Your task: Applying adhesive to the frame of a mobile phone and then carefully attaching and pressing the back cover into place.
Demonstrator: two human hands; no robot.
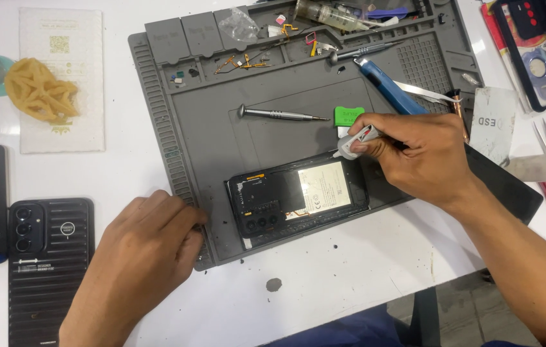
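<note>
An opened black phone lies face down on the grey repair mat, its battery and circuit board exposed. My right hand grips a small grey-and-white tool whose tip touches the phone's upper right edge. My left hand rests curled on the mat's front left corner and holds nothing that I can see.
A grey screwdriver, a green plastic pick, a blue-handled tool and tweezers lie on the mat. Small parts fill its back trays. A black ribbed phone case and a yellow sponge-like lump sit left. More tools lie right.
</note>
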